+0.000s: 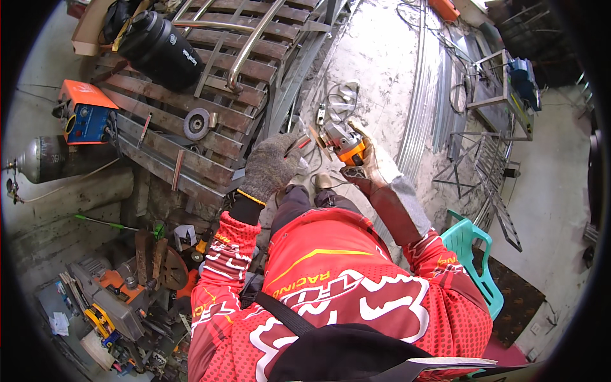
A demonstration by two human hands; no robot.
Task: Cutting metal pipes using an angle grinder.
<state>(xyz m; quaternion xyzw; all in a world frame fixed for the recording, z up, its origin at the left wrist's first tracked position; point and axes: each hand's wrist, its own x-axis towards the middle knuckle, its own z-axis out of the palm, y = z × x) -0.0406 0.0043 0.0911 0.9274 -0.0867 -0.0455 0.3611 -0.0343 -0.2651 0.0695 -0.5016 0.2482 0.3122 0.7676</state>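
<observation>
My right hand [377,167], in a worn leather and grey work glove, is wrapped round an orange and grey angle grinder [349,151]. The grinder's disc, seen nearly edge-on, faces left. My left hand [272,164] wears a grey knit glove with a yellow cuff edge. Its fingers close on a small, narrow metal piece [301,142] with a reddish face. The piece points toward the disc, and I cannot tell whether the two touch. Both hands are in front of my body, beside the right edge of a slatted metal bench [219,143].
On the bench are a loose flap disc [196,123], a black tumbler-shaped container [160,51] and bent shiny tubes [251,54]. An orange and blue welding machine [87,113] and gas cylinder [48,159] stand left. Long metal profiles [417,95] lie right, near a green plastic chair [474,248]. Tools crowd the lower left.
</observation>
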